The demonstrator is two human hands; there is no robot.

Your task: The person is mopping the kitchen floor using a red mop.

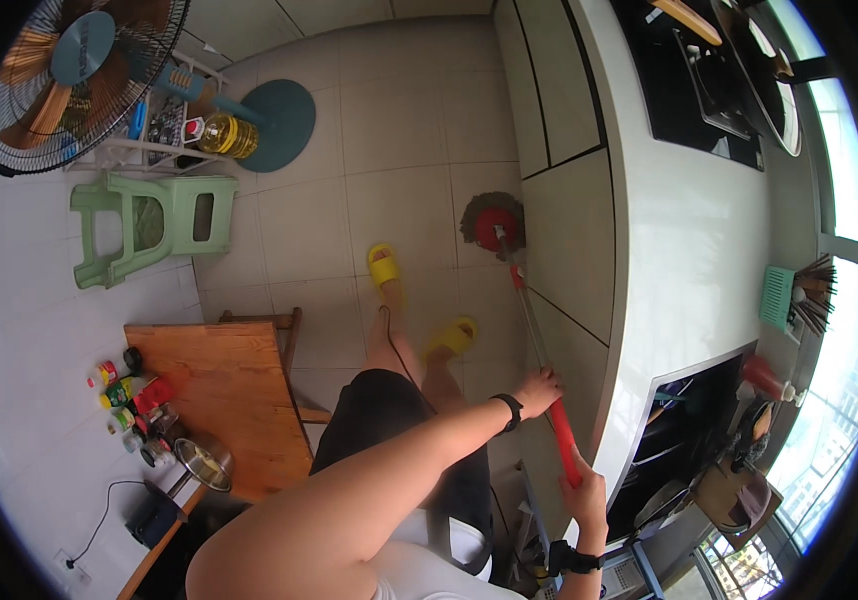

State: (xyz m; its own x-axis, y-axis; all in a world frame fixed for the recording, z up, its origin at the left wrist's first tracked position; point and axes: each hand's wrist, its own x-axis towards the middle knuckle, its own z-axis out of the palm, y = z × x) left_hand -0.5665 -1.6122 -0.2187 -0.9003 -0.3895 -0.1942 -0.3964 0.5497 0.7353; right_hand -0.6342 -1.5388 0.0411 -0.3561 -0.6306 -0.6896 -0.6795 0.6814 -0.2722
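Both my hands hold a spin mop by its red handle grip [563,431]. My left hand [538,392] wraps the upper part of the grip, where it meets the metal pole [531,319]. Farther down in the picture, my right hand [586,491] closes round the grip's end. The pole runs away from me to a round mop head [495,227] with a red disc and grey strands. That head rests on the tiled floor [397,202], against the base of the pale cabinet doors [570,240]. Black bands circle both wrists.
A white countertop [691,247] with a sink [650,450] and cooktop [699,82] runs along the right. Yellow slippers [384,266] are on my feet. Leftward stand a wooden table [226,390], a green plastic stool [151,221], a pedestal fan [84,49] and an oil bottle [228,136].
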